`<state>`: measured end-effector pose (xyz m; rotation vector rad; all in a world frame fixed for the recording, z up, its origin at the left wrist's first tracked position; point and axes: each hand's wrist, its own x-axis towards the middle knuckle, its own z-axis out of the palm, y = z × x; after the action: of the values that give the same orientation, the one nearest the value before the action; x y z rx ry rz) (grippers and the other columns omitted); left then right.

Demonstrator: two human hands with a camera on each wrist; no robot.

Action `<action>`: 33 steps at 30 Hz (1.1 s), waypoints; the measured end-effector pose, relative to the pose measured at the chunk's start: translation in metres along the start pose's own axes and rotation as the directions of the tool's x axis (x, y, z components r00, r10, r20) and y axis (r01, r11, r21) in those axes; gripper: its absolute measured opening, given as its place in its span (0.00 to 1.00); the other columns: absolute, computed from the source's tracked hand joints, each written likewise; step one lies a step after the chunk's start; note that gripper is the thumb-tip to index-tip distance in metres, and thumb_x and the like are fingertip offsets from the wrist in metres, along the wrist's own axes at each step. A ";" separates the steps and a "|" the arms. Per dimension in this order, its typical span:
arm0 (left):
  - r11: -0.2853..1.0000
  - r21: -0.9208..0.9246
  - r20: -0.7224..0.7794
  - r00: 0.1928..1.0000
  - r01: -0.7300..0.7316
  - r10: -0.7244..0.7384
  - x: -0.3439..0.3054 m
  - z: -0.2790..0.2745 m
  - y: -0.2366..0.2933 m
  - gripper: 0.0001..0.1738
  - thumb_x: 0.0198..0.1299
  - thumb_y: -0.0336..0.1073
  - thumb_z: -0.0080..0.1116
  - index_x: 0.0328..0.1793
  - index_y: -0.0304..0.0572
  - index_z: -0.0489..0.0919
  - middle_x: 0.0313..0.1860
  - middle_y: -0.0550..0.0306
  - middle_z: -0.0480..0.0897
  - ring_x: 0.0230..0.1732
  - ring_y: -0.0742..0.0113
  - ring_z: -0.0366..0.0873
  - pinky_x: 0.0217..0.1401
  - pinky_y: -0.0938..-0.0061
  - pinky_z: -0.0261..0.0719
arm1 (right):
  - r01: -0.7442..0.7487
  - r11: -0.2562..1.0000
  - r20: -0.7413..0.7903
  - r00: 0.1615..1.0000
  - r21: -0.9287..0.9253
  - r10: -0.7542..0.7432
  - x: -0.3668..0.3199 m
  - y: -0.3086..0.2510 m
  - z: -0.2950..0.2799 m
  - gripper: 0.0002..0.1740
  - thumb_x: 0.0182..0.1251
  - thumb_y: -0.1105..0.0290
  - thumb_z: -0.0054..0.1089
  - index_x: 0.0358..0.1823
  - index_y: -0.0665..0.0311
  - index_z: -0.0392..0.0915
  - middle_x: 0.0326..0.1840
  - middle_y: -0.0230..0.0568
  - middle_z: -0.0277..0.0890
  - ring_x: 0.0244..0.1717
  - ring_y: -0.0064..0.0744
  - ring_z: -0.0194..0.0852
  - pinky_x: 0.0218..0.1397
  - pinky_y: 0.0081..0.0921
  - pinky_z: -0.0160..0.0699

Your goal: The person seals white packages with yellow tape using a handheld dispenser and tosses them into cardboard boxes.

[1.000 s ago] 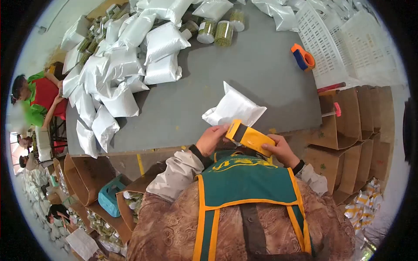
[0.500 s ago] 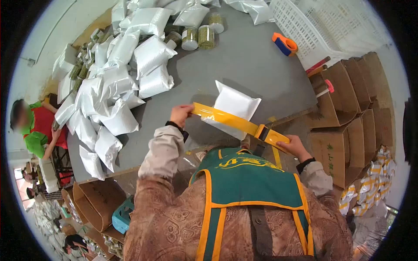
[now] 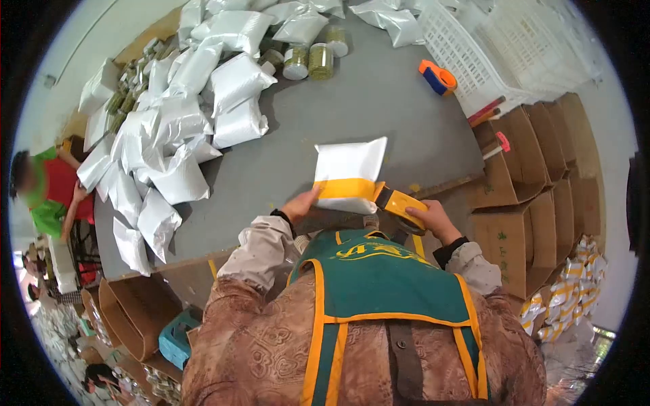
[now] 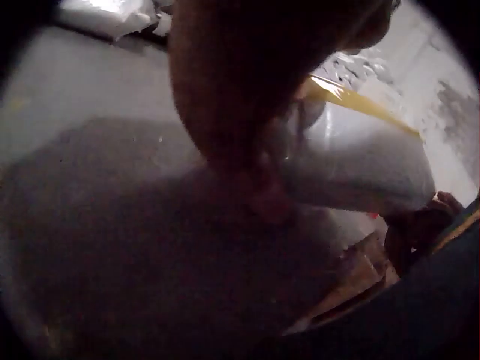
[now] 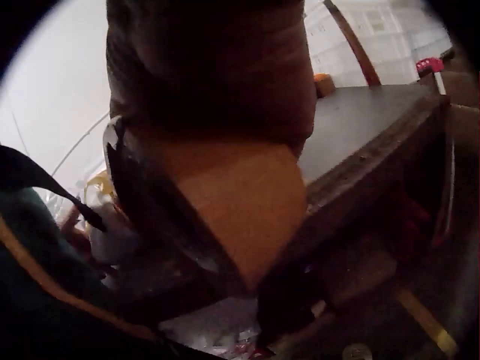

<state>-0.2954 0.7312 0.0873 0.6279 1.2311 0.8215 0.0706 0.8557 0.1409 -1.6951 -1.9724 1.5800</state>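
A white package (image 3: 349,161) with a yellow tape strip (image 3: 344,188) across its lower part lies at the table's near edge. The left hand (image 3: 301,204) grips its left side, fingers at the strip's end; in the left wrist view the hand (image 4: 240,82) is dark before the package (image 4: 360,157). At the package's right side, the right hand (image 3: 433,220) holds a yellow tape dispenser (image 3: 399,204), its head against the package. The right wrist view shows that hand (image 5: 214,75) over the dispenser (image 5: 240,195).
White packages (image 3: 179,176) are piled at the table's left, jars (image 3: 321,61) behind. An orange and blue dispenser (image 3: 438,77) lies near a white basket (image 3: 467,61). Cardboard boxes (image 3: 501,237) stand at the right, a red hammer-like tool (image 3: 501,142) above them. A person (image 3: 57,189) is far left.
The tape strip, stretched between the hands half a second ago, now lies across the package. The hands have come closer together, and the package has turned and shifted left.
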 end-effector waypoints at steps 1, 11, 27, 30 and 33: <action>0.991 -0.131 0.098 0.995 0.029 -0.016 -0.005 0.004 -0.016 0.50 0.57 0.80 0.31 0.76 0.55 0.58 0.67 0.51 0.70 0.64 0.54 0.69 0.61 0.56 0.71 | 0.044 0.996 0.055 0.997 0.077 -0.048 0.003 -0.010 0.000 0.29 0.55 0.48 0.68 0.36 0.73 0.82 0.28 0.39 0.80 0.28 0.25 0.76 0.32 0.23 0.73; 0.915 0.211 -0.681 0.620 -0.344 0.390 -0.057 0.008 -0.012 0.39 0.54 0.37 0.67 0.70 0.38 0.62 0.61 0.45 0.71 0.62 0.55 0.69 0.63 0.62 0.70 | 0.108 0.985 0.357 0.922 0.136 -0.151 0.054 -0.209 0.081 0.29 0.59 0.52 0.66 0.42 0.78 0.80 0.34 0.39 0.80 0.32 0.24 0.75 0.34 0.26 0.74; 0.940 0.327 -0.419 0.877 -0.098 0.237 0.009 -0.030 -0.014 0.44 0.44 0.46 0.76 0.67 0.39 0.71 0.31 0.62 0.75 0.29 0.73 0.73 0.27 0.76 0.75 | 0.490 0.600 0.549 0.830 -0.632 -0.099 0.070 -0.158 -0.074 0.39 0.54 0.33 0.56 0.33 0.70 0.83 0.27 0.59 0.78 0.32 0.51 0.78 0.38 0.41 0.74; 0.971 0.225 -0.263 0.955 -0.078 0.138 0.008 -0.023 0.000 0.38 0.48 0.47 0.74 0.63 0.36 0.75 0.36 0.60 0.80 0.32 0.73 0.75 0.28 0.76 0.77 | 0.451 0.608 0.517 0.853 -0.654 -0.076 0.077 -0.114 -0.066 0.38 0.54 0.34 0.57 0.31 0.70 0.82 0.27 0.59 0.78 0.32 0.52 0.78 0.36 0.41 0.74; 0.940 0.335 -0.222 0.965 -0.061 0.141 0.014 -0.031 -0.001 0.32 0.51 0.47 0.71 0.58 0.34 0.78 0.40 0.60 0.82 0.34 0.73 0.76 0.32 0.76 0.77 | 0.480 0.516 0.503 0.858 -0.709 -0.108 0.081 -0.115 -0.022 0.36 0.54 0.36 0.58 0.28 0.70 0.82 0.28 0.57 0.79 0.33 0.52 0.79 0.37 0.41 0.76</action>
<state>-0.3233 0.7412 0.0714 0.8842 1.5887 0.8039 -0.0232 0.9498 0.1930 -1.0458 -3.3800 0.9282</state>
